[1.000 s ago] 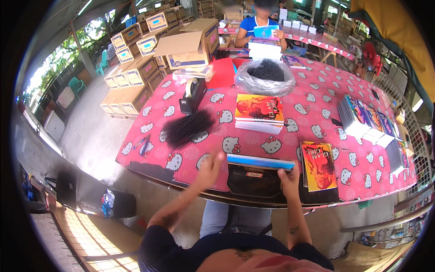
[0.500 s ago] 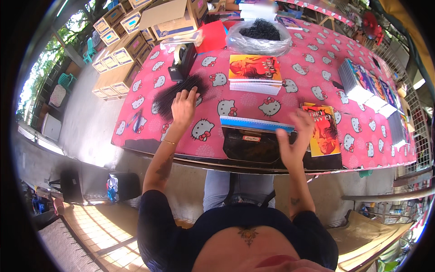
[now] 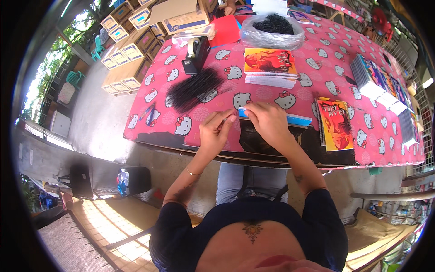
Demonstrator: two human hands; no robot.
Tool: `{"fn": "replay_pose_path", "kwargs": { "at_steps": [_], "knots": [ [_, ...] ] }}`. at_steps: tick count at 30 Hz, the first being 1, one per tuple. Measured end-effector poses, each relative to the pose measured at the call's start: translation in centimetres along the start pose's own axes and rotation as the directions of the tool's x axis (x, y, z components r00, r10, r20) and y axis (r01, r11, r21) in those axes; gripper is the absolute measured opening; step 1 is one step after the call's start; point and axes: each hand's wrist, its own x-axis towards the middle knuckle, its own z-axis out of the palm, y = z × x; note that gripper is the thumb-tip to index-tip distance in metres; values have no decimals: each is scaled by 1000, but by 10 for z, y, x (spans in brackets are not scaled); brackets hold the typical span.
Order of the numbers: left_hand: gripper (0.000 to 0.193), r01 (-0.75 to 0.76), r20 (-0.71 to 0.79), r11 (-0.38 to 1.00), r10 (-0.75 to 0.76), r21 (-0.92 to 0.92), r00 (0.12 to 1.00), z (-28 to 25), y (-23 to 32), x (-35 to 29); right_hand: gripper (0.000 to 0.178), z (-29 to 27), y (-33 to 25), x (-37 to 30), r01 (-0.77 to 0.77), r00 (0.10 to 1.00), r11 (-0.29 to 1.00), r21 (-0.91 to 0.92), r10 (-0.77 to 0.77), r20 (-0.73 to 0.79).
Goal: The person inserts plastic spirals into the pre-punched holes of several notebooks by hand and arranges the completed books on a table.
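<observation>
Pinched fingers of my left hand (image 3: 216,130) are at the left end of a blue-edged notebook (image 3: 297,119), around a thin black binding coil of which only a small dark bit shows. My right hand (image 3: 271,123) is closed over the same notebook's upper edge near that end, thumb and fingers gripping it. The notebook rests against a dark block (image 3: 253,138) at the table's front edge, partly behind my right hand. Beyond my left hand lies a loose pile of black binding coils (image 3: 195,90).
A black tape dispenser (image 3: 195,61) stands behind the coils. Stacked notebooks (image 3: 270,63) lie at mid-table, bound ones (image 3: 335,124) right of my hand, more (image 3: 378,84) farther right. A plastic bag of black coils (image 3: 272,34) sits at the back. Cartons (image 3: 131,50) are piled left of the table.
My left hand has come from the coil pile to the notebook's left end and closed in a pinch. My right hand has moved left along the notebook edge and gripped it.
</observation>
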Motion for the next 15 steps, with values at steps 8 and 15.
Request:
{"fn": "replay_pose_path", "kwargs": {
  "at_steps": [8, 15],
  "knots": [
    [18, 68, 34, 991, -72, 111, 997, 3, -6, 9, 9, 0, 0, 0, 8, 1000, 1000, 6, -8, -7],
    [21, 35, 65, 987, -45, 155, 997, -2, -8, 18, 10, -1, 0, -2, -23, 999, 1000, -4, 23, 33]
  ]
}}
